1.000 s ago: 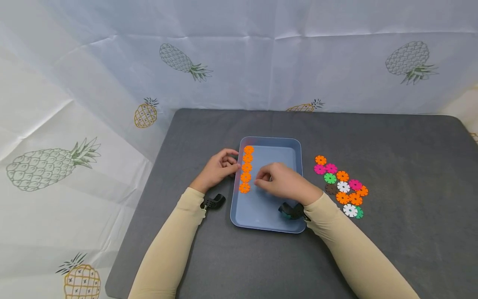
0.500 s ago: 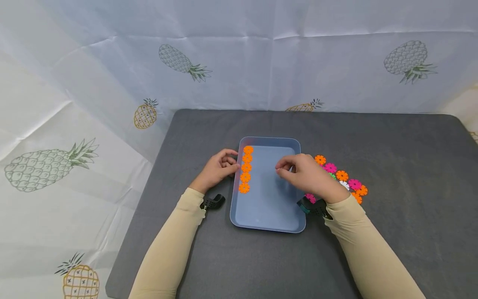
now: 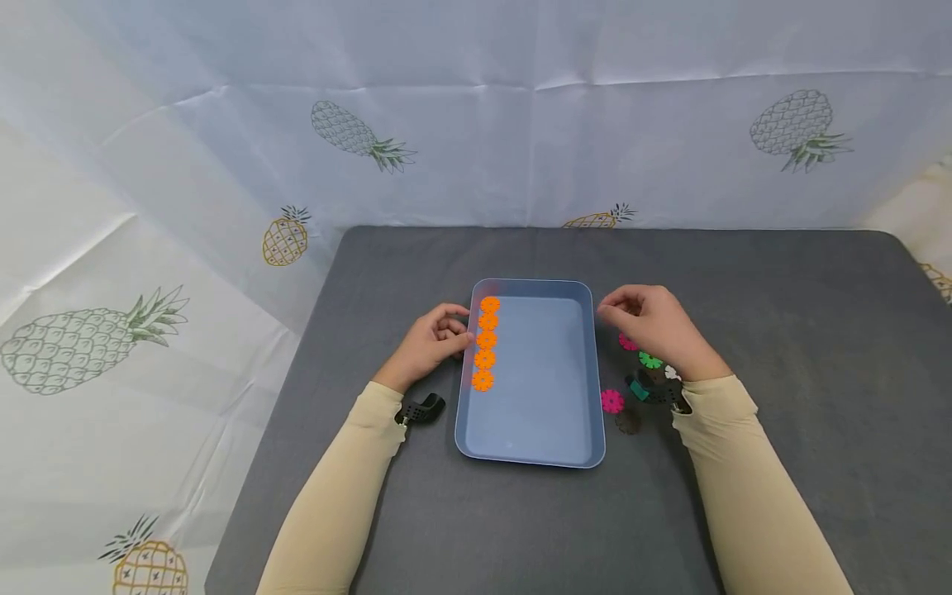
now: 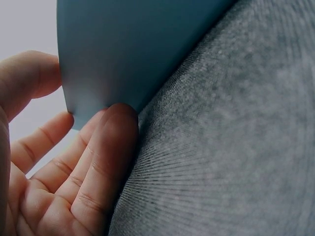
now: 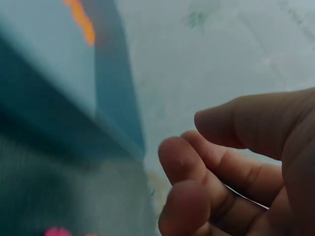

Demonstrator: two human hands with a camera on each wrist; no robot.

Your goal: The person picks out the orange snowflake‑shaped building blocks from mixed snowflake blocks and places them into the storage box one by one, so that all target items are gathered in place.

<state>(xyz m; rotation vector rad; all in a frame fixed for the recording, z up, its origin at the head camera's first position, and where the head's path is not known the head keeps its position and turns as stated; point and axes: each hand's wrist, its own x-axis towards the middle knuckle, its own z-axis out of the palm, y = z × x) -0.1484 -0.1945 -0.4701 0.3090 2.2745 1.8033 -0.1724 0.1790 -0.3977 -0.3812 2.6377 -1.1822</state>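
While the relaxed left hand (image 3: pixel 426 345) touches the tray's (image 3: pixel 546 388) left edge near orange discs (image 3: pixel 487 340), the empty, half-curled right hand (image 3: pixel 660 325) hovers past the right edge.

Pineapple-print cloth (image 3: pixel 461 157) behind dark grey table (image 3: pixel 788 397)

I've got the right hand (image 5: pixel 246 172) on the right side of my feed, thumb (image 5: pixel 236 123) above the loosely curled fingers. Over on the left there's a blue tray (image 5: pixel 115 69), pretty blurry for me, with some orange pieces (image 5: pixel 82 22) in a strip inside it, near the top edge. Greyish table (image 5: pixel 93 196) underneath, plus a pink piece (image 5: pixel 57 231) poking in at the bottom. Behind it all I'm seeing a pale cloth (image 5: pixel 182 73) with a smudgy green print (image 5: pixel 198 19).
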